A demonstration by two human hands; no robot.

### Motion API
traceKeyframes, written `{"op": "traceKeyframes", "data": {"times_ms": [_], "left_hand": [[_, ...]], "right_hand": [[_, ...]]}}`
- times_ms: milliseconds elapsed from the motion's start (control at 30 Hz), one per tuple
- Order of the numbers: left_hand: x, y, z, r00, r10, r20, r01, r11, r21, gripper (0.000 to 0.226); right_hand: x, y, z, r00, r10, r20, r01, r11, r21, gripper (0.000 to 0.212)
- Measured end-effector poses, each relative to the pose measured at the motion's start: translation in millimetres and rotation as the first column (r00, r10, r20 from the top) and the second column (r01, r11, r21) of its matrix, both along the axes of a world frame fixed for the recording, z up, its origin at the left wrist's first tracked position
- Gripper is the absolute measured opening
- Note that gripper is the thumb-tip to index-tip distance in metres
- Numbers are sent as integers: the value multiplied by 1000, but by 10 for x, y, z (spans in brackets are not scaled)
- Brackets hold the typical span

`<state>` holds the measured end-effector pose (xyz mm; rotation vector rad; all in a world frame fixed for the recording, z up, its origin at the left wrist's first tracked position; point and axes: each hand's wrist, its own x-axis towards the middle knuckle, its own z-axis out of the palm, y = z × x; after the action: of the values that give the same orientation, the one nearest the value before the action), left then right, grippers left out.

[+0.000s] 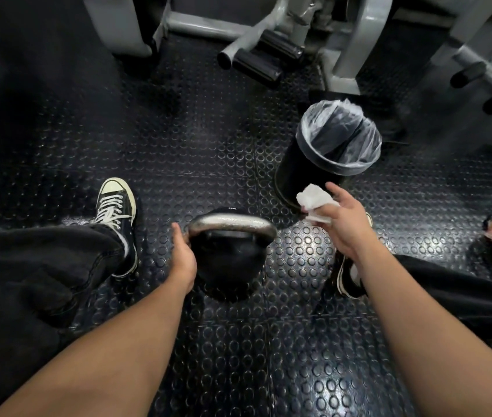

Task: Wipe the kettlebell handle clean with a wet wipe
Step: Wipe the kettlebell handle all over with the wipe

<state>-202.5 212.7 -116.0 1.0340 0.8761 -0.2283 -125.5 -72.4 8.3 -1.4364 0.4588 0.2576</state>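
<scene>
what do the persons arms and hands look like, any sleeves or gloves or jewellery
Both forearms are bare right to the bottom edge of the picture, so no sleeves show. The left hand and right hand wear no gloves, and no watch, bracelet or ring is visible on the sides that show. Below the arms, the legs are in dark trousers and black lace-up sneakers with white toe caps and soles.

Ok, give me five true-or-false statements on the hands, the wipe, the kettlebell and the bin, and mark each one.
1. The right hand holds a crumpled white wet wipe. True.
2. The wipe is pressed against the kettlebell handle. False: it is held clear of the handle, to its right.
3. The left hand grips the handle's left end. True.
4. The bin has a lid on. False: it is open, lined with a clear bag.
5. The kettlebell stands on a wooden floor. False: it stands on black studded rubber flooring.
</scene>
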Motion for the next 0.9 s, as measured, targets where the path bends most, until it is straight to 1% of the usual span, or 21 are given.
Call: {"op": "traceKeyframes", "data": {"times_ms": [33, 100, 233, 267, 300, 333, 367, 400, 433, 467, 500, 533, 567, 600, 633, 700, 733, 800, 833, 900], "left_hand": [[4, 1, -8, 1000, -1, 6, 1, 1000, 0, 79], [14, 5, -25, 1000, 5, 2, -5, 1000, -5, 82], [28, 21, -55, 1000, 31, -4, -31, 999, -18, 89], [29, 18, -54, 1000, 27, -7, -27, 1000, -16, 88], [32, 15, -72, 1000, 26, -1, -26, 1000, -16, 85], [26, 13, -69, 1000, 19, 2, -19, 1000, -22, 81], [21, 9, -71, 1000, 6, 10, -6, 1000, -25, 78], [17, 3, -63, 1000, -4, 11, 5, 1000, -23, 78], [17, 7, -89, 1000, -13, 13, 13, 1000, -17, 79], [16, 11, -96, 1000, -15, 9, 15, 1000, -14, 81], [14, 13, -98, 1000, -17, 9, 17, 1000, -13, 81], [9, 17, -96, 1000, -17, 8, 17, 1000, -8, 80], [11, 19, -101, 1000, -18, 8, 18, 1000, -3, 79], [15, 21, -107, 1000, -17, 6, 17, 1000, 3, 78], [11, 23, -115, 1000, -22, 9, 22, 1000, 9, 79], [6, 28, -119, 1000, -27, 11, 27, 999, 17, 82], [5, 33, -119, 1000, -29, 9, 29, 999, 16, 84], [4, 39, -127, 999, -34, 8, 34, 999, 20, 88], [5, 43, -129, 999, -34, 11, 33, 999, 18, 87], [3, 43, -126, 999, -31, 17, 31, 999, 10, 81]], "right_hand": [[23, -9, -1, 1000, 5, -18, -5, 1000, 7, 64], [77, 11, -10, 997, 56, -47, -58, 998, -36, 48], [247, 109, -23, 975, 197, -99, -204, 977, -67, 34], [292, 132, -15, 963, 253, -91, -263, 956, -129, 28], [341, 159, -6, 939, 332, -86, -343, 905, -252, 22], [389, 186, 4, 895, 435, -102, -435, 795, -422, 17], [427, 223, 20, 830, 538, -149, -513, 631, -582, 11], [455, 278, 39, 758, 616, -215, -564, 455, -689, 7], [475, 341, 53, 690, 668, -281, -596, 303, -743, 8], [486, 402, 48, 624, 703, -342, -621, 180, -763, 13], [490, 454, 39, 567, 723, -395, -637, 80, -767, 20], [495, 490, 33, 527, 733, -430, -642, 12, -767, 30], [508, 500, 24, 511, 739, -439, -635, -19, -772, 37], [521, 494, 23, 522, 739, -426, -624, -9, -781, 43], [542, 468, 26, 559, 727, -399, -609, 35, -792, 47], [587, 371, 40, 672, 658, -339, -590, 200, -782, 59], [595, 308, 36, 718, 616, -325, -581, 274, -766, 61], [567, 202, 31, 781, 550, -295, -548, 379, -745, 60], [543, 159, 23, 805, 531, -263, -530, 447, -720, 62], [480, 118, 41, 845, 505, -176, -498, 624, -602, 69]]}}
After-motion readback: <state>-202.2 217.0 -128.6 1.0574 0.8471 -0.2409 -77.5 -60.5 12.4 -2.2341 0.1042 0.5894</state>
